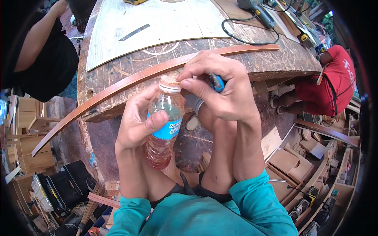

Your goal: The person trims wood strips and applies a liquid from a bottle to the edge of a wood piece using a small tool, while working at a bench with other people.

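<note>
A clear plastic bottle (158, 153) with pinkish liquid and a blue label is held upright by my left hand (133, 125), its fingers wrapped round the middle. My right hand (230, 88) pinches the white bottle cap (170, 83) with thumb and forefinger; whether the cap is loose I cannot tell. A small blue-and-dark object (217, 82), perhaps a tool, is tucked in that same hand's curled fingers. Just behind the bottle, a long thin reddish wooden strip (94, 101) lies across the bench edge, sticking out to the lower left.
Ahead, the worn workbench (260, 63) carries a white board (169, 21), a metal strip (134, 32) and a corded power tool (262, 16). A person in red (327, 90) bends at the right; another in black (47, 67) stands left. Toolboxes (65, 185) and wood offcuts (285, 161) surround me.
</note>
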